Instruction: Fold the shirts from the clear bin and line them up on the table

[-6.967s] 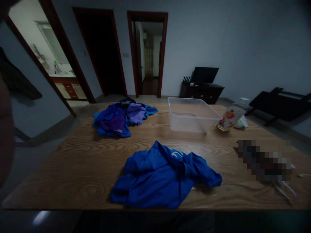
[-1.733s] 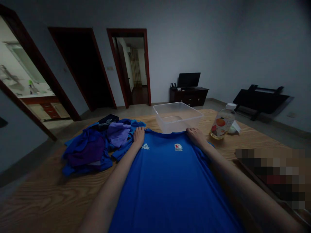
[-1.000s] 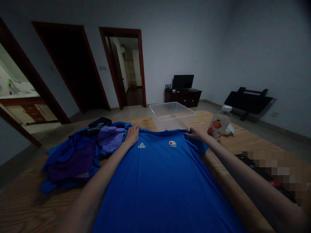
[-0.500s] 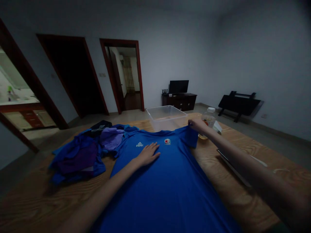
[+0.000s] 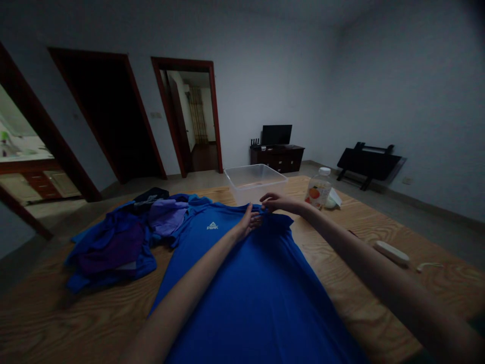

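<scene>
A blue sports shirt (image 5: 242, 283) lies spread flat on the wooden table (image 5: 76, 313), collar away from me. Its right shoulder and sleeve are folded inward over the chest. My left hand (image 5: 248, 222) rests near the collar, fingers flat on the cloth at the fold. My right hand (image 5: 273, 202) pinches the folded-over sleeve edge just beyond it, close to the left hand.
A heap of blue and purple clothes (image 5: 125, 232) lies at the left. A clear plastic tub (image 5: 254, 182) stands behind the shirt, a bottle with a fruit label (image 5: 317, 189) to its right. A white oblong object with a cable (image 5: 392, 253) lies at the right.
My right hand has carried the shirt's right sleeve inward over the chest. My left hand slid up toward the collar to meet it.
</scene>
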{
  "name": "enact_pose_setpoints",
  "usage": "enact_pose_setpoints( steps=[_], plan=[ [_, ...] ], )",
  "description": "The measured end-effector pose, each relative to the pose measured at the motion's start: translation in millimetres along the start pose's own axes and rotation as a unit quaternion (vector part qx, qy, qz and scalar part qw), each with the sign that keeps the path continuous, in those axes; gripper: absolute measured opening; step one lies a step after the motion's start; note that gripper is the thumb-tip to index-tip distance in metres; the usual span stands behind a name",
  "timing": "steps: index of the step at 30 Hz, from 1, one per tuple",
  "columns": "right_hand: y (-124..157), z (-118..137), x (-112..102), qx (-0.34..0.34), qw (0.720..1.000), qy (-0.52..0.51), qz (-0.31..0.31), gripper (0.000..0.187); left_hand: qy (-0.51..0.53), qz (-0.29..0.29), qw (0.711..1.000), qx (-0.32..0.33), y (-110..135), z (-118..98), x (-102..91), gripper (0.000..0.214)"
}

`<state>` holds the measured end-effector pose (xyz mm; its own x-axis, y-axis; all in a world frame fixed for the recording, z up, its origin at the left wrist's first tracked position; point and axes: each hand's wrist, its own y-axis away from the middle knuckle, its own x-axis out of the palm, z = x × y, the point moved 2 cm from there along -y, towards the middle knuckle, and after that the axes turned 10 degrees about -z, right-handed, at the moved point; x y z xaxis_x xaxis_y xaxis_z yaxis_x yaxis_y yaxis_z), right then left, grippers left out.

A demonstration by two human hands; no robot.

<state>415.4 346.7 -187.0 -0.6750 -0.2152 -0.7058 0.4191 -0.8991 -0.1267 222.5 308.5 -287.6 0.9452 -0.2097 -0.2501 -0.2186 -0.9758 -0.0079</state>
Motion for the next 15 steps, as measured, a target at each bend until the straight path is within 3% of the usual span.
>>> enact_pose_setpoints(
  steps=[4, 10, 15],
  plan=[
    [16, -6, 22, -0.024, 0.996, -0.084, -0.002, 0.043, 0.026, -0.019, 0.998, -0.049, 3, 11, -15.1, 0.078],
    [29, -46, 17, 0.037, 0.995, 0.005, -0.090, 0.026, -0.090, -0.124, 0.987, -0.045, -13, 22, -12.0, 0.060],
    [61, -61, 30, 0.015, 0.992, 0.066, -0.104, 0.056, -0.175, -0.096, 0.980, 0.005, -43, 6, -3.8, 0.023]
  ],
)
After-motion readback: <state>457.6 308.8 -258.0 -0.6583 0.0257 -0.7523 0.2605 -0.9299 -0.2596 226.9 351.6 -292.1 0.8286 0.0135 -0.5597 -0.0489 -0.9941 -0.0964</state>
